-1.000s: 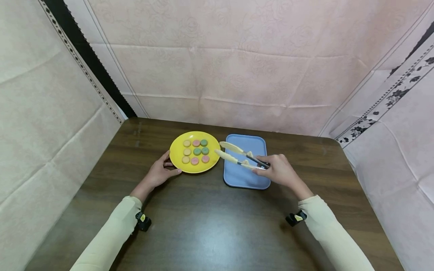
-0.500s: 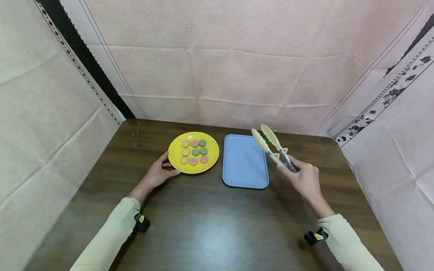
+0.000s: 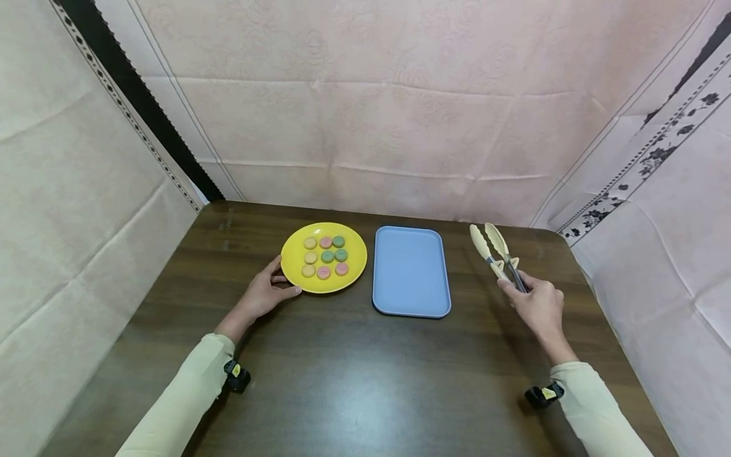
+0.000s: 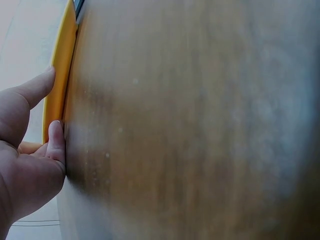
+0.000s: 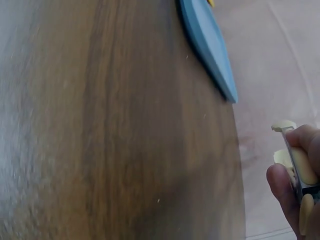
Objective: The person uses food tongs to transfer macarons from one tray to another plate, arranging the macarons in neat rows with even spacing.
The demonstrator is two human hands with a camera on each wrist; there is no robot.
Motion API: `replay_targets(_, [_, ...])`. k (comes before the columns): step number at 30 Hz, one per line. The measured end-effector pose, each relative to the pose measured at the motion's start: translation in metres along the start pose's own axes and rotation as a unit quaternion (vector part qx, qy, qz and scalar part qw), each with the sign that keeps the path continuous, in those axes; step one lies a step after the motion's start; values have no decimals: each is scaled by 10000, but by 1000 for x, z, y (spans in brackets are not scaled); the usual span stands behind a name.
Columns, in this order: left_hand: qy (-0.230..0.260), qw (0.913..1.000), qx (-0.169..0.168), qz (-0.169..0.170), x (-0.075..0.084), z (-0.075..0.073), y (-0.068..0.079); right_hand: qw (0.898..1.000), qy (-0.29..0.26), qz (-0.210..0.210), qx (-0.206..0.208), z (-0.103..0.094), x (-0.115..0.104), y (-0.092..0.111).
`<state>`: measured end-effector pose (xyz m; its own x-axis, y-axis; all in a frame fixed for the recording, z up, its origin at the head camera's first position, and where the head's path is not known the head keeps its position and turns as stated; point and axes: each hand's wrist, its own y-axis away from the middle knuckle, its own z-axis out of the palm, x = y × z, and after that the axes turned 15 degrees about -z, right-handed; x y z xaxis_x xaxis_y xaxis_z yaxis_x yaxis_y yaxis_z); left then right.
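A yellow plate (image 3: 354, 270) bears several small round macaron-like pieces (image 3: 327, 256) in pale yellow, pink and green, set in rows. At the plate's left rim my left hand (image 3: 264, 293) rests with thumb and index finger spread along the edge; in the left wrist view its thumb touches the plate's outer side (image 4: 61, 75). My right hand (image 3: 535, 306) grips a pair of tongs (image 3: 498, 257) with cream-coloured tips, pointing away from me over the right side of the table. The tongs' tips stand apart with nothing between them.
Right of the plate lies a light blue rectangular tray (image 3: 411, 273), with nothing on it. Both sit on a dark wooden table (image 3: 348, 368). Pale cloth (image 3: 365, 127) hangs behind the far edge and along both sides.
My right hand has carried the tongs from over the blue tray to the right, and their tips now point toward the far edge. The left hand has stayed at the plate's rim.
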<state>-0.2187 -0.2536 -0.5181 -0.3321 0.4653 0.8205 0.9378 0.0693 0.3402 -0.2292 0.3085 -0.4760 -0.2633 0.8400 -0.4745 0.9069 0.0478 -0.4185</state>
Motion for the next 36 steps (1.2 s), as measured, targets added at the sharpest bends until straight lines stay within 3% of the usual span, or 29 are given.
replay_targets(9, [-26,10000,15,-65,-1,-1,-2,9987,162,219,-429,7,13,0])
replay_targets(15, [-8,10000,19,-33,-1,-1,-1,9983,277,154,-492,12,19,3])
replay_targets(36, [-26,10000,-42,-12,-1,-1,-2,9899,866,174,-1106,11,17,6])
